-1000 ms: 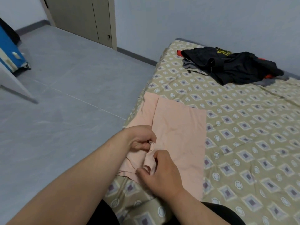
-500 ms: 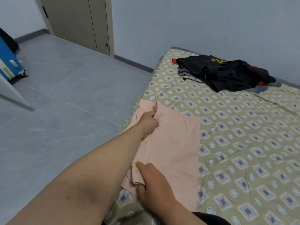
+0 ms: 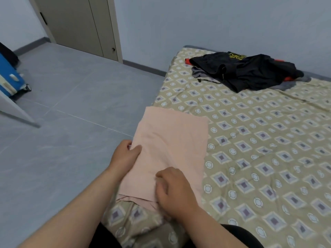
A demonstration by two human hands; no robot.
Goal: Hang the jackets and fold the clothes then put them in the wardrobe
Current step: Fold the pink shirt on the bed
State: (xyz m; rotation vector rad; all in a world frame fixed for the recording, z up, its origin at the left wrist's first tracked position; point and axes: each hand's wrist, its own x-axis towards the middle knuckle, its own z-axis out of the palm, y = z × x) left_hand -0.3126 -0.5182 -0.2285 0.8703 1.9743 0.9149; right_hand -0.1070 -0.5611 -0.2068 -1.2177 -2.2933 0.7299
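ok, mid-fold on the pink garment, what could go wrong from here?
1. The pink garment lies right along the left edge of the bed above the floor; a tug from the left hand, gripping that side, could drag it off.
2. A lower layer sticks out past the top layer by the right hand; the fold may end up uneven.
3. Creases cross the middle and could get folded in.

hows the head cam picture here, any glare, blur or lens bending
Head view, light: soft and even, no glare, only faint shading under the right hand on the pink garment. Head view, sharpness: slightly soft overall, and the dark clothes pile loses detail. Head view, distortion: the wide-angle bend makes the door lean instead of standing upright.
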